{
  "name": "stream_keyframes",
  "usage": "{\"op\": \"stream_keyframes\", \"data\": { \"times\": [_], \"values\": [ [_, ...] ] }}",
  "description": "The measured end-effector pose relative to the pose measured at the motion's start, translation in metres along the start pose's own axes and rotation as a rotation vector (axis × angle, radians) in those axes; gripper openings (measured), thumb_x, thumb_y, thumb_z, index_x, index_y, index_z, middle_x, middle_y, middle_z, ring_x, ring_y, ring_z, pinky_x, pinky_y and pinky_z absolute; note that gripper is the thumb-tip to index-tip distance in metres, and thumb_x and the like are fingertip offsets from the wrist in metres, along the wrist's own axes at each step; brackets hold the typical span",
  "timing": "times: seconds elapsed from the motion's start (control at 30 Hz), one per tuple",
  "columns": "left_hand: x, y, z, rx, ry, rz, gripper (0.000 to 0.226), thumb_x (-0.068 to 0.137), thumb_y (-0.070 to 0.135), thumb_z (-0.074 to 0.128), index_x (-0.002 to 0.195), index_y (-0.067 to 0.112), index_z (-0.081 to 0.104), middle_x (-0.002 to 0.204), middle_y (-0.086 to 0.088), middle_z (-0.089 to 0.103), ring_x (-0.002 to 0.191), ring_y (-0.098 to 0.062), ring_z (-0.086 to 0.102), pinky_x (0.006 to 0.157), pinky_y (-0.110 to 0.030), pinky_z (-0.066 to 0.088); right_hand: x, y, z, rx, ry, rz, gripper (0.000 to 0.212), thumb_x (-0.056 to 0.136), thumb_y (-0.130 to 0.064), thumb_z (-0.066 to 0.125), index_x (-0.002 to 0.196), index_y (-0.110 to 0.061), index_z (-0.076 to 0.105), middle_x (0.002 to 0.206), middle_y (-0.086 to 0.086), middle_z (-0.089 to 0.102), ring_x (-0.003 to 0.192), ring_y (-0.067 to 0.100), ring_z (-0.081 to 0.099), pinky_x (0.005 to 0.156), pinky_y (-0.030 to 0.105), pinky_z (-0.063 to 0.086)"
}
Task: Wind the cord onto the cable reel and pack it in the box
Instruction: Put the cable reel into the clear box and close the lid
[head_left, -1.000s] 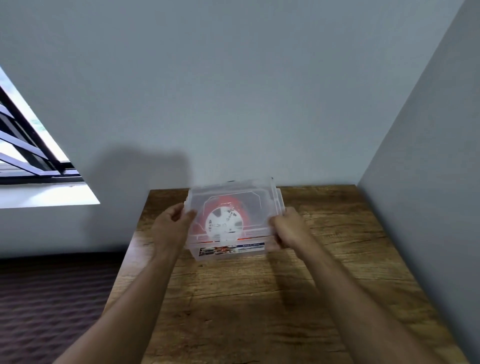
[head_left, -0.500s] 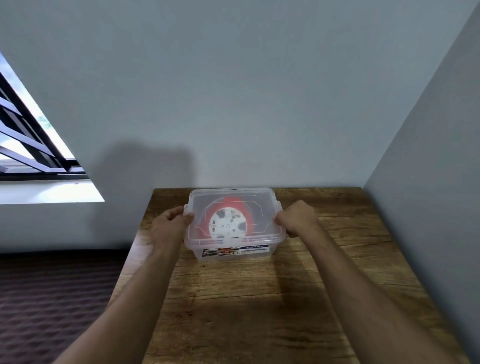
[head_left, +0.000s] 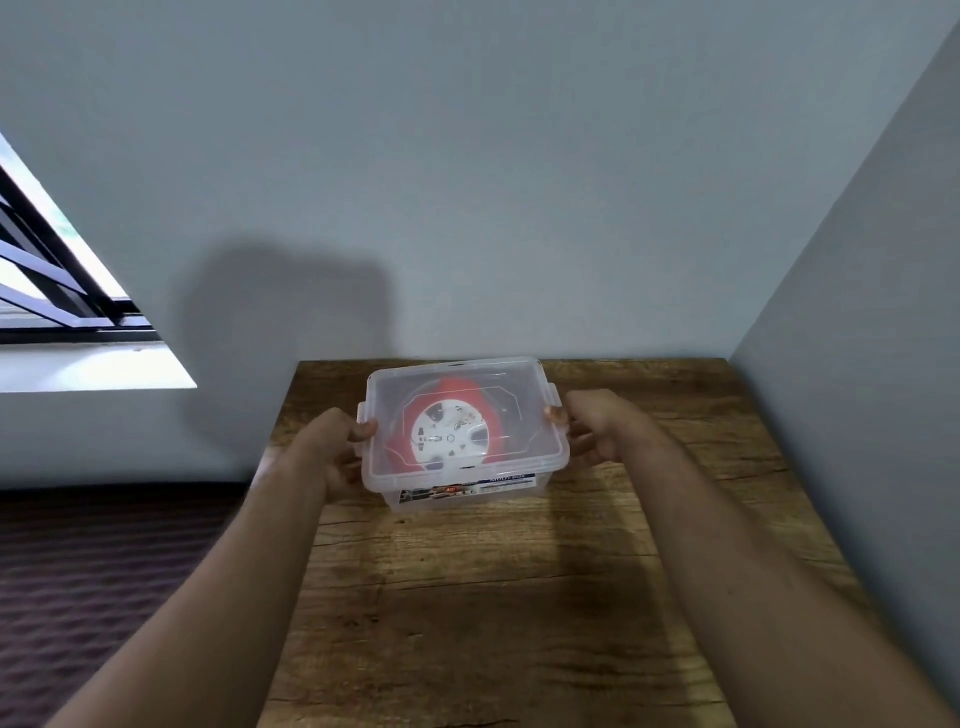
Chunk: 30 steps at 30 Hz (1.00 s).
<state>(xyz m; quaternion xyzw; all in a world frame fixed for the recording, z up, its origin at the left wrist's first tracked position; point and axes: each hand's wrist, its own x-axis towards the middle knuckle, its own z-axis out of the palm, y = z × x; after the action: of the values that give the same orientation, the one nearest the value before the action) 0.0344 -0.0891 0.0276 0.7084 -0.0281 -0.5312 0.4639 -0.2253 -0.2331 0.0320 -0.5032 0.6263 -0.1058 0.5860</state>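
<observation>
A clear plastic box (head_left: 467, 491) stands on the wooden table (head_left: 493, 597) near its far edge, with its clear lid (head_left: 395, 384) lying flat on top. Through the lid I see the red and white cable reel (head_left: 449, 434) lying flat inside. My left hand (head_left: 332, 452) grips the box's left end, thumb on the lid's edge. My right hand (head_left: 597, 426) holds the right end by the side latch, fingers curled around it. The cord itself cannot be made out.
The table fits into a corner: a grey wall behind and another wall (head_left: 857, 364) along its right side. A window (head_left: 57, 291) with dark bars is at the left. Dark carpet (head_left: 93, 571) lies left of the table.
The lid was tilted up a second ago and now lies flat on the box. Both hands have shifted to the box's two ends.
</observation>
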Motion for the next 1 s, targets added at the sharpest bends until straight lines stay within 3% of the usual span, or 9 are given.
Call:
{"op": "stream_keyframes", "data": {
  "times": [0.07,0.23,0.33,0.43,0.53,0.67,0.8,0.87,1.0],
  "values": [
    [-0.002,0.002,-0.002,-0.023,-0.034,-0.028,0.012,0.09,0.004,0.064,0.1,0.002,0.057,0.11,-0.019,0.065,0.101,-0.039,0.067,0.085,-0.056,0.057,0.0,0.002,0.002,0.076,-0.111,0.041,0.008,0.092,-0.011,0.058,0.098,-0.007,0.062,0.1,0.017,0.065,0.092,0.036,0.063,0.083,0.052,0.055],
    [-0.004,0.003,-0.005,-0.033,-0.032,-0.015,0.011,0.091,0.001,0.065,0.099,0.0,0.059,0.101,-0.017,0.065,0.089,-0.033,0.067,0.064,-0.044,0.055,0.001,-0.005,0.0,0.027,-0.141,0.02,0.009,0.094,-0.005,0.055,0.094,-0.007,0.063,0.094,0.015,0.065,0.087,0.031,0.062,0.077,0.046,0.054],
    [-0.003,0.003,-0.006,0.021,-0.009,0.037,0.011,0.091,0.0,0.066,0.101,-0.001,0.062,0.094,-0.015,0.067,0.082,-0.028,0.068,0.061,-0.04,0.055,0.002,-0.014,0.0,-0.115,-0.014,-0.024,0.01,0.088,0.001,0.06,0.086,-0.004,0.067,0.084,0.015,0.071,0.076,0.03,0.069,0.073,0.047,0.06],
    [0.001,0.004,-0.004,0.07,0.092,0.15,0.019,0.087,-0.003,0.07,0.105,-0.002,0.066,0.095,-0.014,0.07,0.084,-0.028,0.07,0.068,-0.042,0.059,0.0,-0.022,0.013,-0.321,0.186,-0.087,0.001,0.083,-0.001,0.064,0.084,-0.002,0.064,0.08,0.015,0.071,0.063,0.03,0.072,0.059,0.047,0.061],
    [-0.001,0.001,0.005,0.215,0.203,0.278,0.008,0.089,0.004,0.07,0.085,0.007,0.065,0.092,-0.01,0.07,0.088,-0.028,0.069,0.075,-0.042,0.06,-0.006,-0.022,0.024,-0.475,0.333,-0.128,0.008,0.077,-0.01,0.069,0.081,-0.007,0.063,0.078,0.01,0.069,0.057,0.024,0.07,0.06,0.041,0.062],
    [-0.002,-0.004,0.009,0.316,0.259,0.379,0.02,0.091,0.007,0.067,0.073,0.013,0.062,0.081,-0.003,0.066,0.076,-0.019,0.066,0.057,-0.03,0.05,-0.008,-0.025,0.023,-0.519,0.354,-0.117,0.013,0.075,-0.013,0.073,0.085,-0.006,0.069,0.08,0.01,0.072,0.056,0.023,0.07,0.06,0.037,0.062],
    [0.001,-0.004,0.009,0.372,0.283,0.404,0.015,0.089,0.011,0.068,0.075,0.013,0.063,0.082,-0.004,0.068,0.078,-0.021,0.068,0.056,-0.029,0.049,-0.008,-0.025,0.022,-0.526,0.357,-0.119,0.014,0.074,-0.015,0.076,0.084,-0.008,0.069,0.08,0.008,0.073,0.056,0.022,0.071,0.061,0.037,0.062],
    [0.004,-0.004,0.008,0.423,0.299,0.417,0.014,0.089,0.012,0.068,0.076,0.011,0.065,0.083,-0.006,0.07,0.079,-0.024,0.07,0.059,-0.029,0.052,-0.009,-0.025,0.024,-0.532,0.374,-0.134,0.015,0.072,-0.016,0.075,0.084,-0.009,0.07,0.084,0.008,0.073,0.064,0.023,0.072,0.064,0.036,0.062],
    [0.005,-0.004,0.014,0.651,0.363,0.505,0.016,0.088,0.014,0.064,0.079,0.002,0.069,0.082,-0.014,0.073,0.073,-0.03,0.071,0.062,-0.03,0.055,-0.014,-0.023,0.035,-0.721,0.5,-0.253,0.03,0.085,-0.009,0.057,0.112,-0.003,0.068,0.114,0.014,0.068,0.106,0.03,0.067,0.083,0.034,0.054]
  ]
}}
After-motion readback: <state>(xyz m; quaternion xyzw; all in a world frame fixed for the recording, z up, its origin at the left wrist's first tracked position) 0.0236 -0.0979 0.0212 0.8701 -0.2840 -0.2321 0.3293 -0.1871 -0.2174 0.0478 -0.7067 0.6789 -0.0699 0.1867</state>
